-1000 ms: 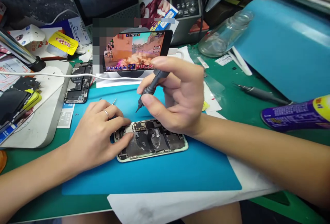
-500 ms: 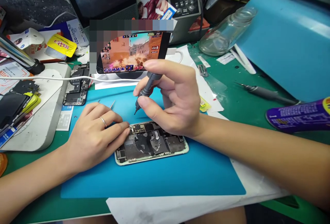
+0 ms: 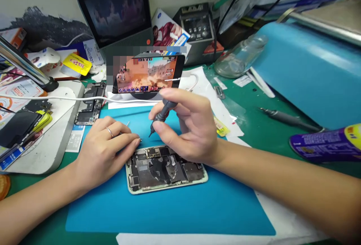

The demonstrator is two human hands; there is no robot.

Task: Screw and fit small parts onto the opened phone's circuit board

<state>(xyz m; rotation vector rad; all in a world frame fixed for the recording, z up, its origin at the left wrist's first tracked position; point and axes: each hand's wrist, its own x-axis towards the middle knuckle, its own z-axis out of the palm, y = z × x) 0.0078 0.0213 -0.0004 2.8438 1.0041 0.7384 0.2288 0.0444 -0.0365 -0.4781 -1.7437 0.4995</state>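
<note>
An opened phone (image 3: 166,170) lies face up on the blue mat (image 3: 169,215), its inner boards and a torn black battery area showing. My right hand (image 3: 194,128) grips a dark grey screwdriver (image 3: 162,117) between thumb and fingers. The driver's tip points down and left, above the mat just behind the phone. My left hand (image 3: 105,151), with a ring on one finger, rests at the phone's left back corner. Its thumb and forefinger pinch a small dark part (image 3: 141,139) too tiny to name. A thin metal rod (image 3: 128,123) pokes out behind this hand.
Behind the mat, a propped phone (image 3: 149,74) plays a game. A white cable (image 3: 70,98) crosses to the left. Another opened phone (image 3: 89,104) lies beside a white stand base (image 3: 60,132). At right are a second screwdriver (image 3: 290,119), a purple can (image 3: 318,145) and a glass jar (image 3: 239,57).
The view has tilted up, so everything sits lower. My left fingertips have lifted slightly off the phone's edge with the small dark part. My right hand keeps its grip on the screwdriver.
</note>
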